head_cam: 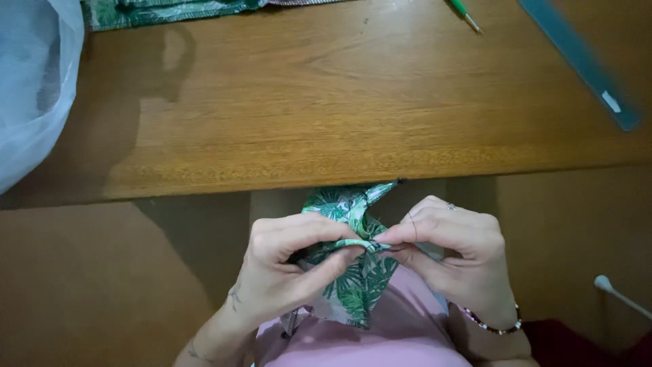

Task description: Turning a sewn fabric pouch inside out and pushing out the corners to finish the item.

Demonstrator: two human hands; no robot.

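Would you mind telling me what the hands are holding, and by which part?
Both hands, left hand and right hand, pinch a small leaf-print fabric piece along its folded upper edge, fingertips meeting in the middle.

A glossy brown wooden table [326, 102] fills the upper view; below its edge, a plain brown surface [102, 285], perhaps floor.

We saw a fabric piece [353, 272] printed with green leaves on white. The tabletop [339, 102] was warm brown wood grain. A ruler [581, 61] was translucent teal, a bag [34, 81] milky white, a bracelet [492, 327] red-beaded, and a folded cloth [163, 10] green-patterned. Our top [401, 336] was pink.
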